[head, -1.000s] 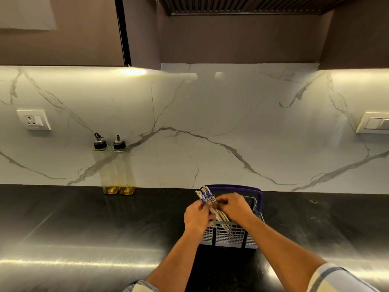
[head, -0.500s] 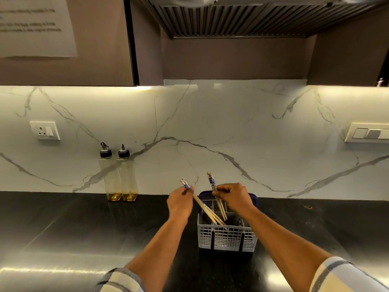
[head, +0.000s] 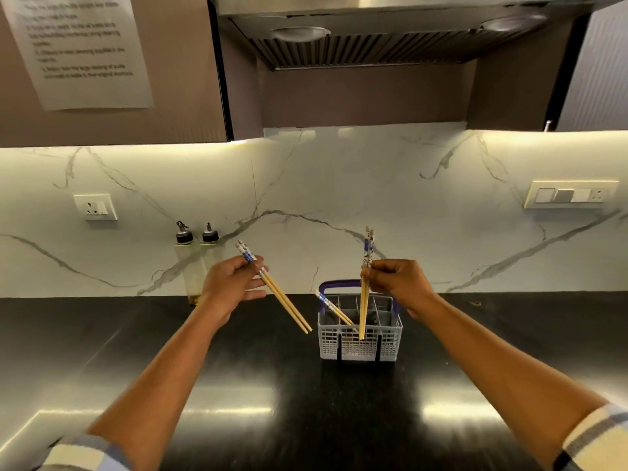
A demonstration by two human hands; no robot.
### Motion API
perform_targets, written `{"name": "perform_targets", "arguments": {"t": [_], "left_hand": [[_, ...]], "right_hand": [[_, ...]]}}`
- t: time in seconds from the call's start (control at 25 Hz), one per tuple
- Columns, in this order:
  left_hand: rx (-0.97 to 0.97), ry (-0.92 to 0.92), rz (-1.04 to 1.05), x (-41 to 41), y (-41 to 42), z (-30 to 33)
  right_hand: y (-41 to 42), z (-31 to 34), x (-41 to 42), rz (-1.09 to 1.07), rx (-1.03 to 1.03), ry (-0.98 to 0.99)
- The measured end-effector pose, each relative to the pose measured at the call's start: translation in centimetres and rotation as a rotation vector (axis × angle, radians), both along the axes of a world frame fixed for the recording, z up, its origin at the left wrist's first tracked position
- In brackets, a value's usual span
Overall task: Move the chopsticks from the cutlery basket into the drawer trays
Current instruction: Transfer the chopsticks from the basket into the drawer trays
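A grey plastic cutlery basket with a purple handle stands on the black counter. My left hand pinches a pair of wooden chopsticks with blue-and-white tops, tilted down to the right, clear of the basket on its left. My right hand grips a second pair almost upright, tips hanging in front of the basket's near wall. Another pair of chopsticks leans inside the basket toward the left. No drawer is in view.
Two oil bottles stand against the marble backsplash left of my left hand. A wall socket is at left, a switch plate at right. A range hood hangs overhead. The black counter stretches across the front.
Both hands have lifted their chopstick pairs up out of the basket and moved apart, left hand to the left, right hand up and right. The camera has tilted upward.
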State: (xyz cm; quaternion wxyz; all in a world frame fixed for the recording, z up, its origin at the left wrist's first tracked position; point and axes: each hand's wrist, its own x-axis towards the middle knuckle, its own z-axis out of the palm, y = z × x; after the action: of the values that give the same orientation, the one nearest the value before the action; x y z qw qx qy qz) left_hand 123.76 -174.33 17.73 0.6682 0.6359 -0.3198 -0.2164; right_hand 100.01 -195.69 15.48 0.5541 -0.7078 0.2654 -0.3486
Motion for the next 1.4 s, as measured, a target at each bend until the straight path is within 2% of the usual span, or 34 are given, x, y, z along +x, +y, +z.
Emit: {"name": "perform_targets", "arguments": {"t": [0.36, 0.52, 0.68, 0.8, 1.08, 1.4], "left_hand": [[0.341, 0.182, -0.237, -8.3, 6.8, -14.4], [0.49, 0.209, -0.368, -11.2, 8.6, -19.5], [0.556, 0.201, -0.41, -13.7, 9.7, -24.1], [0.638, 0.187, -0.478, -16.2, 10.9, -27.7], [0.873, 0.23, -0.479, -18.3, 13.5, -33.4], [0.977, 0.262, -0.47, -19.1, 13.5, -36.3]], "right_hand": [[6.8, -12.7, -8.2, 0.015, 0.314, 0.167], [11.4, -18.5, -11.2, -0.016, 0.441, 0.264], [16.1, -24.0, -13.5, -0.095, 0.453, 0.408], [19.3, -27.5, -14.7, -0.141, 0.535, 0.471], [24.4, -32.8, -16.0, -0.278, 0.667, 0.647], [26.7, -35.2, -15.7, -0.302, 0.659, 0.758]]}}
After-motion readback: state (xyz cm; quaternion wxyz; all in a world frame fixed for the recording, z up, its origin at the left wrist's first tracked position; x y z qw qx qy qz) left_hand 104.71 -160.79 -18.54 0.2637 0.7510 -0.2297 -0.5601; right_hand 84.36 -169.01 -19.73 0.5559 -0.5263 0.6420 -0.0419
